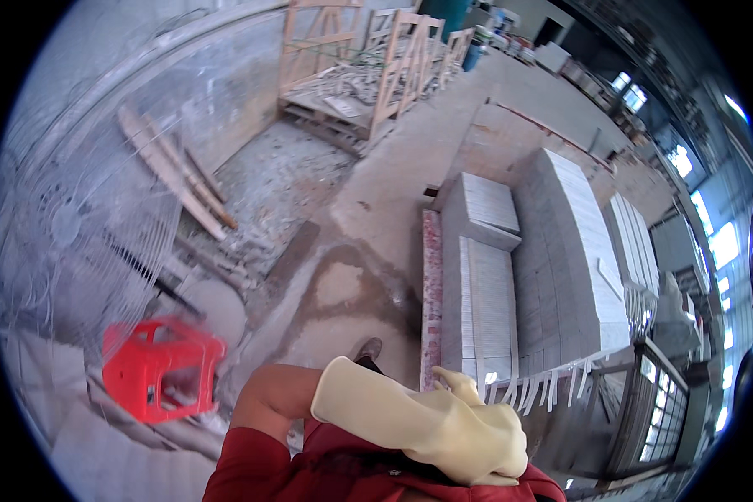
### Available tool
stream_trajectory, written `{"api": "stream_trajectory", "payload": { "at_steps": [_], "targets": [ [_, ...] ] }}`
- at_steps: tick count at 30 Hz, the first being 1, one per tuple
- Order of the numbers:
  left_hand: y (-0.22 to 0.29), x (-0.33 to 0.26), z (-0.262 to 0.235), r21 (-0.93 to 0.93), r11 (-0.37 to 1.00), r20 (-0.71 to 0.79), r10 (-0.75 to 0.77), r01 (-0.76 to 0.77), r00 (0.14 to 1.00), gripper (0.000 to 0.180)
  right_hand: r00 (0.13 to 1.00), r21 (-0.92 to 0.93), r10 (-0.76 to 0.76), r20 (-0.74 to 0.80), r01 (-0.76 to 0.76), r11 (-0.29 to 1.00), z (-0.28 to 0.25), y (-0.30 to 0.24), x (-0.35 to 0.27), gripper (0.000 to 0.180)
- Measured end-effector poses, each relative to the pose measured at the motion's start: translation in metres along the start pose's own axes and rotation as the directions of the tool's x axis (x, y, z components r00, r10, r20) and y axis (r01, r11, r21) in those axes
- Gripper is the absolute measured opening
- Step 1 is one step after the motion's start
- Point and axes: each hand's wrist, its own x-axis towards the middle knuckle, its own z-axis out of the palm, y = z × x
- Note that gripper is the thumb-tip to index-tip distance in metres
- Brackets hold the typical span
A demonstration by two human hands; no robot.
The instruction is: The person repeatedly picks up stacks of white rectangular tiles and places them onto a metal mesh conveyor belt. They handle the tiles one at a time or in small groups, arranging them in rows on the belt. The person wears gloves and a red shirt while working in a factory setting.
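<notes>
Wooden crate (385, 90) holds scraps (353, 72); left hand (479, 432) gloved.

Straight ahead of the gloved fingers (456, 382), a low stack of tiles (489, 305) blocks the way; ahead and to their right, a taller stack (560, 251) walls that side, with white strips (552, 389) sticking out at its near end. Left of the fingers, open floor (385, 201) leaves a passage before the red stool (124, 368).
</notes>
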Motion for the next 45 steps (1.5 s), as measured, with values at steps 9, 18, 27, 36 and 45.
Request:
{"api": "stream_trajectory", "payload": {
  "at_steps": [9,18,27,36,45],
  "targets": [
    [-0.089,0.002,-0.123,-0.012,0.998,0.345,-0.061,0.069,0.937,0.015,0.995,0.011,0.047,-0.093,-0.046,0.999,0.006,0.066,0.109,0.039],
    [-0.222,-0.019,-0.202,-0.149,0.975,0.288,0.204,-0.166,0.936,0.02,0.971,0.013,0.166,-0.17,-0.166,0.986,-0.043,0.1,0.207,0.041],
    [-0.316,-0.073,-0.274,-0.245,0.929,0.255,0.337,-0.277,0.906,0.026,0.944,-0.007,0.254,-0.211,-0.261,0.965,-0.054,0.1,0.261,0.036],
    [-0.377,-0.144,-0.372,-0.214,0.937,0.376,0.34,-0.276,0.862,0.032,0.934,-0.014,0.312,-0.175,-0.319,0.948,-0.067,0.052,0.321,0.037],
    [-0.41,-0.129,-0.432,-0.149,0.979,0.709,0.206,-0.142,0.674,0.038,0.789,0.038,0.577,-0.213,-0.583,0.812,-0.063,0.018,0.296,0.039]
  ]
}}
